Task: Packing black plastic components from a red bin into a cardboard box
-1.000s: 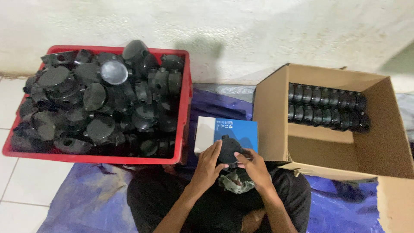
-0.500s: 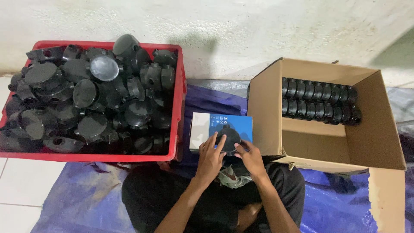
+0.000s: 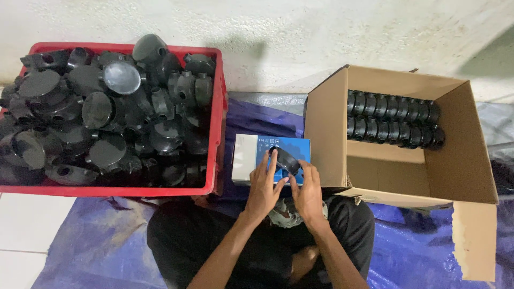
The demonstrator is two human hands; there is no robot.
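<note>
Both my hands hold one round black plastic fitting [image 3: 285, 160] in front of me, over a small blue and white box [image 3: 248, 157]. My left hand [image 3: 264, 186] grips its left side with fingers spread upward. My right hand [image 3: 308, 190] grips its right side. To my left, a red crate [image 3: 216, 115] is heaped with several black plastic fittings of the same kind. On my right, an open cardboard box [image 3: 326, 128] holds two neat rows of black fittings [image 3: 392, 116] along its far wall.
I sit on a blue tarp [image 3: 91, 246] over white floor tiles [image 3: 21, 225]. A pale rough wall [image 3: 300, 27] runs behind the crate and the box. A cardboard flap [image 3: 474, 238] hangs out at the right.
The view has shifted, so crate and boxes appear lower and more to the right. My hands have lifted the black fitting slightly, up over the blue box.
</note>
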